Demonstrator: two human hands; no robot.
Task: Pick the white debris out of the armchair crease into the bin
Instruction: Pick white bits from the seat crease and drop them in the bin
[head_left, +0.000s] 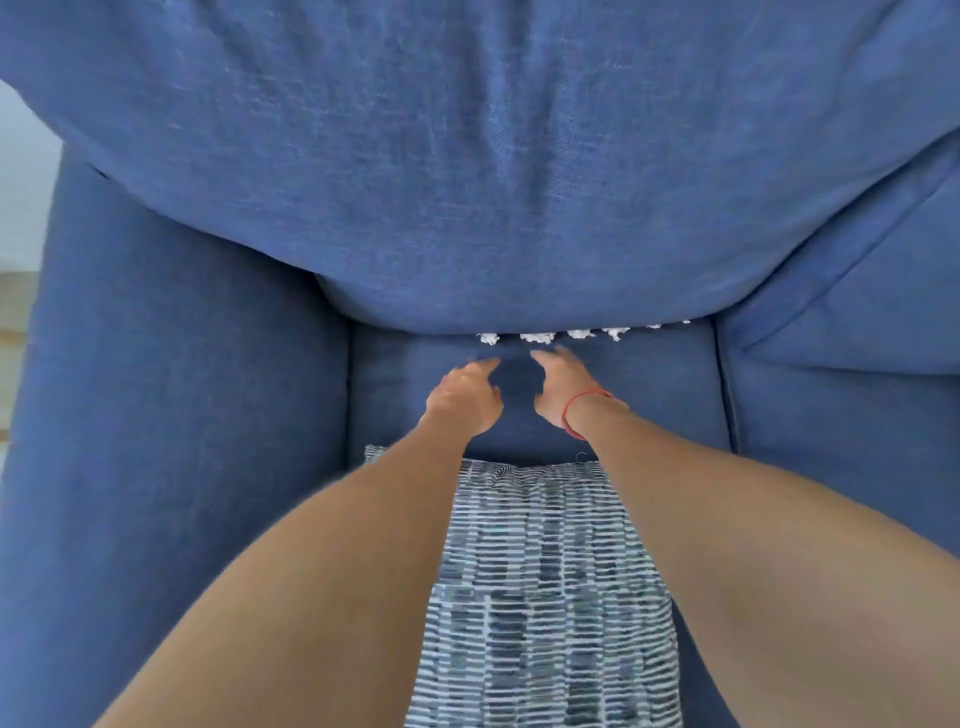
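The armchair (208, 389) is covered in coarse blue woven cloth, with a rounded arm on its left side and a plump back cushion (493, 182) bulging over the seat. Where that cushion meets the seat runs the crease (582, 328), and along it sit small, crumpled scraps of white debris (537, 337) in a ragged row, from mid-crease toward the right.

Just in front of the crease, the left hand (462, 397) hovers over the seat, fingers loosely curled and empty; the leftmost scrap lies just beyond its fingertips. To its right, the right hand (561, 384), with a red cord (576, 410) at the wrist, reaches with fingers spread and holds nothing; the debris is just past its fingertips. A cushion (545, 597) with a striped blue-white weave lies at the seat's front.
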